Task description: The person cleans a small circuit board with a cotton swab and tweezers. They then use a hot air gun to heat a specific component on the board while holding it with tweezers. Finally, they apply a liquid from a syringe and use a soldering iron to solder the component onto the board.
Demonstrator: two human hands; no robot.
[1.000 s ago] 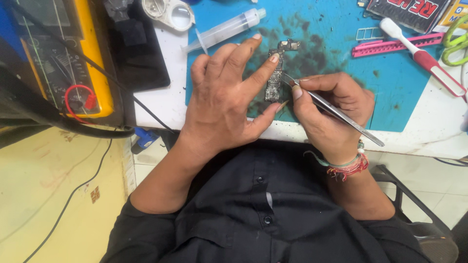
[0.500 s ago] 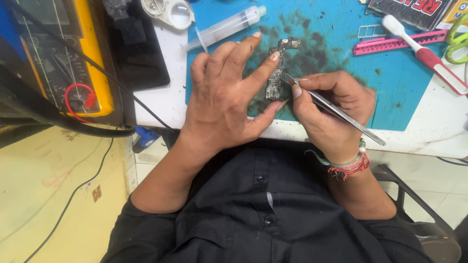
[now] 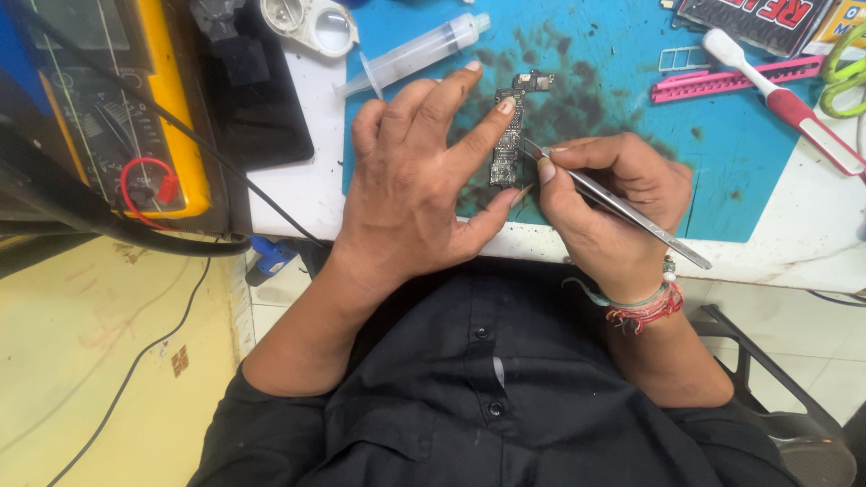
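Note:
A small narrow circuit board (image 3: 511,135) lies on a stained blue work mat (image 3: 613,54). My left hand (image 3: 419,185) pins the board between index fingertip and thumb, the other fingers spread above it. My right hand (image 3: 613,203) grips metal tweezers (image 3: 622,209) like a pen. Their tip touches the board's right edge near the middle.
A clear plastic syringe (image 3: 419,54) lies at the mat's upper left, beside a round magnifier (image 3: 311,22). A yellow multimeter (image 3: 108,117) with a red clip stands at left. A pink tool (image 3: 731,79), a white-and-red toothbrush (image 3: 780,99) and green scissors handles (image 3: 843,68) sit at right.
Both hands stay on the board with only slight shifts. The tweezers tip remains at the board's right edge.

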